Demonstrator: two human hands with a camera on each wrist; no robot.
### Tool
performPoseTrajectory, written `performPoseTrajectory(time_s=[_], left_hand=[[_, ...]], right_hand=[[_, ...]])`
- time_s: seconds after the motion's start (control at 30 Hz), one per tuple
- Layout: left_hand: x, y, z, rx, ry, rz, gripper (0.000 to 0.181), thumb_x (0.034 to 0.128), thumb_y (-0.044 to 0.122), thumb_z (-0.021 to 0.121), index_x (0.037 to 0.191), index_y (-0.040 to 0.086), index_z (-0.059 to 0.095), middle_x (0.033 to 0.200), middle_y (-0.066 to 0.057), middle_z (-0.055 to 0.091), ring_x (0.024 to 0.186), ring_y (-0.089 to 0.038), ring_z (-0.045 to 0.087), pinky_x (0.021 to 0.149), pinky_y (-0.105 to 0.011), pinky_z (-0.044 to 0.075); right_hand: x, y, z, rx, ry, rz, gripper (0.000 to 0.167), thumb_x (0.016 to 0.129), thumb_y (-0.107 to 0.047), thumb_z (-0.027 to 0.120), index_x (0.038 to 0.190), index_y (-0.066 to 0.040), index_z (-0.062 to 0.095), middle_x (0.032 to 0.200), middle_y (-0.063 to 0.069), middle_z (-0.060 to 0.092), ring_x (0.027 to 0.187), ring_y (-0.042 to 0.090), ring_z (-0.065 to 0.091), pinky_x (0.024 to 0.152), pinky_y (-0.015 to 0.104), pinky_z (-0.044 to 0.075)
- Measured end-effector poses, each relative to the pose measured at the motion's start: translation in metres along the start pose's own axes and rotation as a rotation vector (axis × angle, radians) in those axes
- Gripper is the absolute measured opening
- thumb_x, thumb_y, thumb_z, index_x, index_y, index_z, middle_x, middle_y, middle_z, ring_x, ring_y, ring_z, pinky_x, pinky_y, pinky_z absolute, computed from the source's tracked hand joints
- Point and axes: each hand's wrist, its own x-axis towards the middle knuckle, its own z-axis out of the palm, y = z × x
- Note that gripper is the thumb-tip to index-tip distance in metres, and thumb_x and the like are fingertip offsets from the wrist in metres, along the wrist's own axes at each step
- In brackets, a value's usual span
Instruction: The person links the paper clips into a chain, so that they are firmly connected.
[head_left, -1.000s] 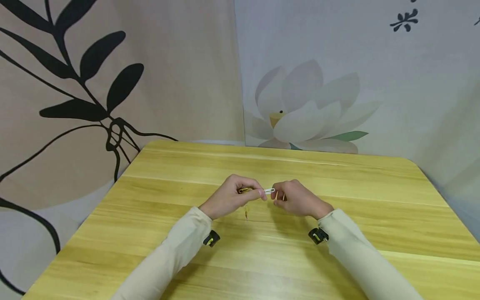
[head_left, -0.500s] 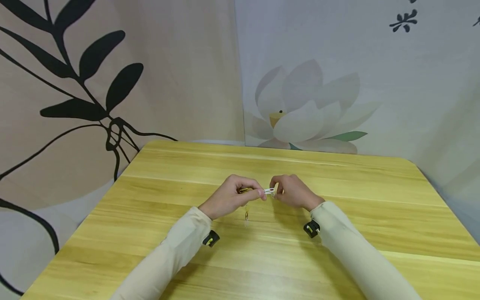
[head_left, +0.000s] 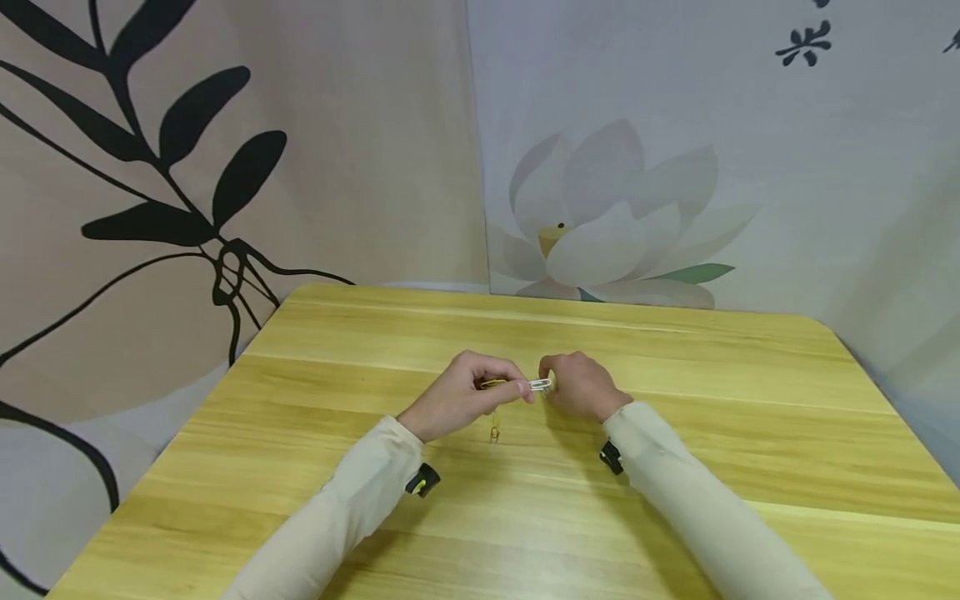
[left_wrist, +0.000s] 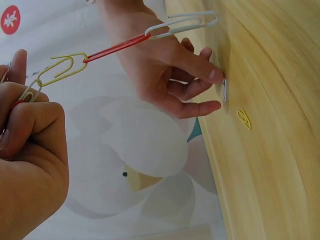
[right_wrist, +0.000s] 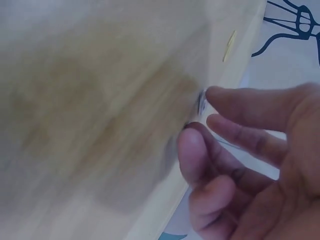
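My left hand (head_left: 474,393) pinches the upper end of a paper clip chain (left_wrist: 117,47). Below the fingers in the left wrist view, yellow, red and white links can be told apart; links inside the grip are partly hidden. On the table, a loose white paper clip (head_left: 540,385) lies at the fingertips of my right hand (head_left: 583,387). Its index fingertip is at the clip in the right wrist view, the fingers not curled round it. A loose yellow paper clip (left_wrist: 244,119) lies beside the white one, seen in the head view through the left hand's gap.
The wooden table (head_left: 675,350) spans the lower scene, its far edge close to a fabric backdrop (head_left: 375,150) printed with dark leaves and a pale flower. Each wrist wears a small black camera, such as the left one (head_left: 423,481).
My right hand has shifted a little left and away from me, its fingers coming over the white paper clip. The left hand stays in place while the hanging chain sways slightly.
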Motion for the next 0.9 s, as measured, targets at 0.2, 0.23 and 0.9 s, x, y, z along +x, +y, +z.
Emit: performPoseTrajectory(time_s=[0.2,0.23,0.9], left_hand=[[-0.001,-0.001,0.000,-0.005,-0.003,0.003,0.023,0.0997,0.019,0.059,0.099,0.002,0.075,0.087,0.001,0.068,0.053,-0.009,0.031,0.052,-0.022,0.030],[-0.001,-0.001,0.000,-0.005,-0.003,0.002,0.023,0.0997,0.019,0.059,0.099,0.003,0.075,0.087,0.001,0.068,0.053,-0.009,0.031,0.052,-0.022,0.030],[-0.002,-0.006,0.000,-0.015,0.011,-0.026,0.018,0.0991,0.018,0.061,0.096,0.009,0.076,0.069,0.002,0.053,0.050,-0.009,0.028,0.049,-0.021,0.027]], right_hand=[[0.002,-0.001,0.002,-0.030,0.006,-0.003,0.022,0.083,0.000,0.069,0.103,-0.009,0.071,0.069,0.003,0.057,0.058,0.014,0.039,0.051,0.024,0.033],[0.002,-0.001,0.003,-0.035,0.001,0.000,0.022,0.084,-0.001,0.069,0.104,-0.010,0.071,0.070,0.004,0.059,0.058,0.014,0.040,0.051,0.025,0.033],[0.016,0.000,-0.005,0.032,-0.205,0.043,0.013,0.084,0.003,0.062,0.086,-0.009,0.055,0.074,0.002,0.052,0.064,0.015,0.044,0.057,0.025,0.036]])
